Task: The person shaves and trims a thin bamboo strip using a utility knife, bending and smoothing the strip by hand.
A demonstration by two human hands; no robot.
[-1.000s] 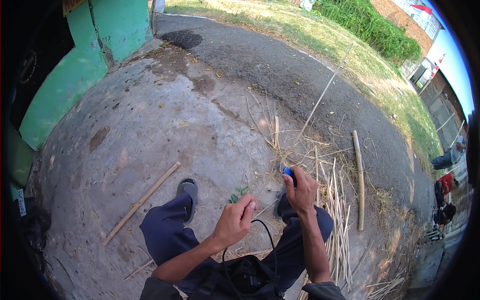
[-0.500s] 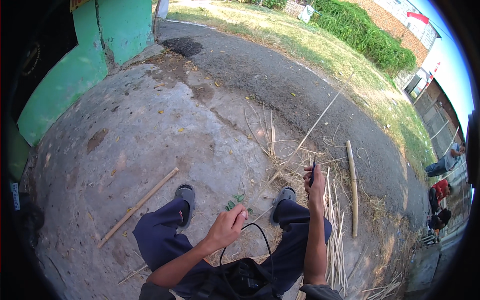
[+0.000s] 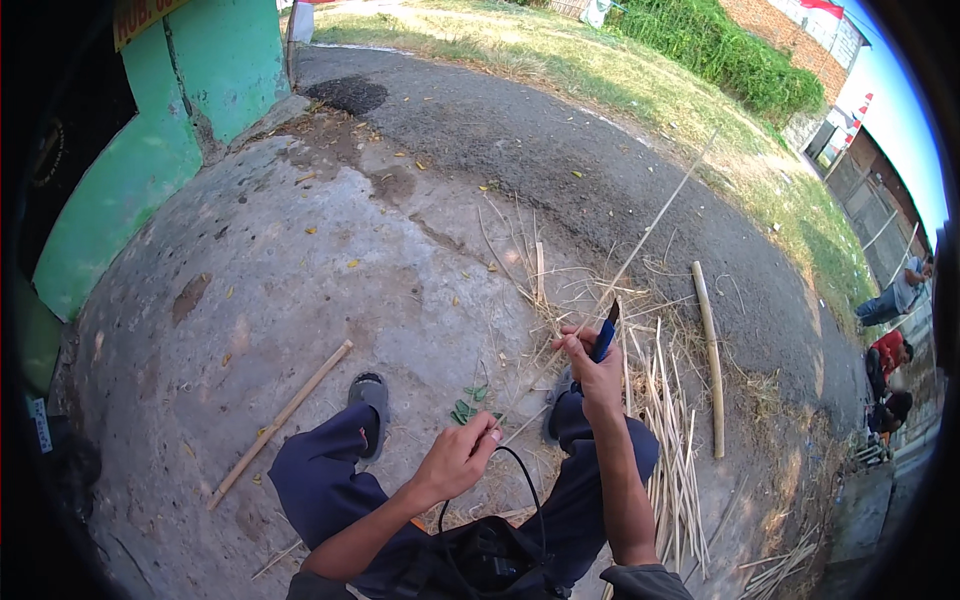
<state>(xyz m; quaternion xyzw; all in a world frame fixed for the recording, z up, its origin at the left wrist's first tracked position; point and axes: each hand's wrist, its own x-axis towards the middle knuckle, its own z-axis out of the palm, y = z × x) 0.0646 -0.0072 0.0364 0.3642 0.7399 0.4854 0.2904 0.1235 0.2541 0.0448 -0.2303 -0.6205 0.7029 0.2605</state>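
My left hand [image 3: 460, 462] is closed around the lower end of a long, thin bamboo strip [image 3: 660, 220], which slants away up and to the right over the pavement. Farther along the same strip is my right hand [image 3: 594, 374], its fingers wrapped round a knife [image 3: 604, 342] with a blue handle and a dark blade pointing away from me. The fingers of that hand are at the strip, and the blade lies beside it; whether the blade touches is too small to tell. A small green leafy sprig [image 3: 468, 408] shows just beyond my left hand.
Cut bamboo strips [image 3: 680, 470] lie heaped by my right leg, with thin shavings [image 3: 570, 300] ahead. A thick bamboo piece [image 3: 709, 360] rests farther right, a stick [image 3: 280, 425] at left. A black cord [image 3: 530, 475] loops at my lap. People [image 3: 895, 295] are at far right.
My right hand has moved left with the knife, in to the bamboo strip, and the blade now shows more plainly. My left hand stays almost in place. The view has shifted slightly.
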